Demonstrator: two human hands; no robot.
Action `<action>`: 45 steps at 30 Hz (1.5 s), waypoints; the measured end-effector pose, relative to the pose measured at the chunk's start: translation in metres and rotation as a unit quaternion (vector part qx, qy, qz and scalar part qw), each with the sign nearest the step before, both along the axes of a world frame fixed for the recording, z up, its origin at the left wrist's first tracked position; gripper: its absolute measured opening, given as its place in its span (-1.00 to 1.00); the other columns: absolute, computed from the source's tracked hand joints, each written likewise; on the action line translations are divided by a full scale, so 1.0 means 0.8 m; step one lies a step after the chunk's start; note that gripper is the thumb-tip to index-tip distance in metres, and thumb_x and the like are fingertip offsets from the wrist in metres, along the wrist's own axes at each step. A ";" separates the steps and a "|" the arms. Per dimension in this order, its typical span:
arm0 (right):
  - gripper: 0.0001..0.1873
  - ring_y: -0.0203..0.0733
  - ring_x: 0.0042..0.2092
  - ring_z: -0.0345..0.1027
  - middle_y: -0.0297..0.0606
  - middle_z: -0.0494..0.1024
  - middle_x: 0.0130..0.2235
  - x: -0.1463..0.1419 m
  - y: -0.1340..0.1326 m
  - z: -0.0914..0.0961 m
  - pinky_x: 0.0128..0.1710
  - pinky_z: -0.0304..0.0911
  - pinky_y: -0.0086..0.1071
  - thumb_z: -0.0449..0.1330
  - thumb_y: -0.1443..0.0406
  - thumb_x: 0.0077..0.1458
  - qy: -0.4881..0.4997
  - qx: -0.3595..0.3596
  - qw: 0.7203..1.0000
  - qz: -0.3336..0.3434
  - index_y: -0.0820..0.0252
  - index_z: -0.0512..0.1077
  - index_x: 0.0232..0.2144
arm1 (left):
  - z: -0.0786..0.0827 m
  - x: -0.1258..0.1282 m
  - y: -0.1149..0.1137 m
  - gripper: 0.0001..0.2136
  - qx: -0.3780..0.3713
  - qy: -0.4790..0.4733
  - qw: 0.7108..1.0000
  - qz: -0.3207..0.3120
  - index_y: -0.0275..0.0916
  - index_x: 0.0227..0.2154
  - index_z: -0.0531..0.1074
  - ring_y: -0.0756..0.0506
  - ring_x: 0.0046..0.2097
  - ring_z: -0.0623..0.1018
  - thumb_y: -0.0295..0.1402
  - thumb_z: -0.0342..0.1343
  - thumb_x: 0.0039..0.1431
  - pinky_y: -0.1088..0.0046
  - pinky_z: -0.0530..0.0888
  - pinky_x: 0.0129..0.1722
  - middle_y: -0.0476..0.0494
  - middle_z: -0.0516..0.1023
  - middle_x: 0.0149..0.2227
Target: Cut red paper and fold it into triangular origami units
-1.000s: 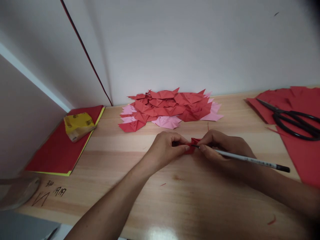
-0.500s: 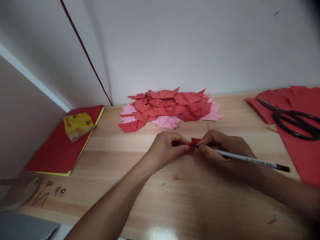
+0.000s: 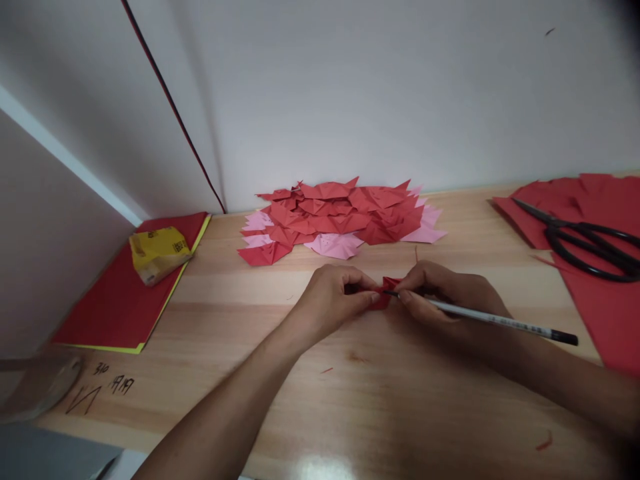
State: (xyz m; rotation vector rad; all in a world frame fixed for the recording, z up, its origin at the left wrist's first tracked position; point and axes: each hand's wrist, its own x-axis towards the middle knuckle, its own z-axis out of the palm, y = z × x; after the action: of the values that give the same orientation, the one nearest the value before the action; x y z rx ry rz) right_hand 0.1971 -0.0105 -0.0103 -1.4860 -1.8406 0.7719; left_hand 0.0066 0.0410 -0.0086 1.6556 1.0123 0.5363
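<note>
My left hand (image 3: pixel 336 298) pinches the left edge of a small folded red paper (image 3: pixel 383 301) between thumb and fingers, close above the table. My right hand (image 3: pixel 445 291) is closed round a pen (image 3: pixel 500 321) with a pale barrel and a black end. The pen's dark tip meets the red paper between the two hands; any mark there is too small to make out. Behind the hands lies a pile of folded red and pink paper pieces (image 3: pixel 334 217), some of the pink ones with small dark marks. Fingers cover part of the paper I hold.
Black-handled scissors (image 3: pixel 575 240) lie on red paper sheets (image 3: pixel 600 320) at the right. At the left, a yellow packet (image 3: pixel 161 253) rests on red and yellow sheets (image 3: pixel 115 300). A clear container (image 3: pixel 40 387) stands at the near left. Thin red scraps (image 3: pixel 545 441) dot the table.
Almost nothing differs. Both hands keep their hold on the folded paper and pen, and the pen's back end has shifted very slightly left. The camera view has moved a little.
</note>
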 end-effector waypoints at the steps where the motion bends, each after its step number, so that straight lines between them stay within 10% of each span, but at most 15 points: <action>1: -0.88 -0.35 -0.58 0.15 -0.43 0.35 -0.60 0.000 0.000 0.000 -0.63 0.01 -0.47 0.12 0.25 0.09 0.000 0.000 1.000 -0.001 0.12 0.38 -0.47 | 0.000 0.000 0.000 -0.84 0.000 0.001 1.000 0.000 -0.31 -0.39 0.58 0.01 -0.38 0.45 -0.32 0.19 0.02 0.56 0.31 -0.43 -0.10 0.55 -0.39; 45: -0.88 -0.32 -0.54 0.21 -0.40 0.41 -0.54 0.008 -0.001 0.000 -0.57 0.05 -0.44 0.08 0.24 0.08 -0.011 0.017 0.998 -0.061 0.12 0.40 -0.40 | 0.004 -0.001 0.002 -0.85 -0.027 -0.026 0.999 0.010 -0.32 -0.36 0.56 0.03 -0.40 0.44 -0.38 0.16 0.02 0.57 0.30 -0.43 -0.09 0.54 -0.40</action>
State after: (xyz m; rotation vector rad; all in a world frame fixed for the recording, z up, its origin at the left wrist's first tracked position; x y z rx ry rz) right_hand 0.2036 -0.0113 -0.0100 -1.5741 -1.7518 0.6665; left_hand 0.0055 0.0430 -0.0053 1.5767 0.9972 0.5579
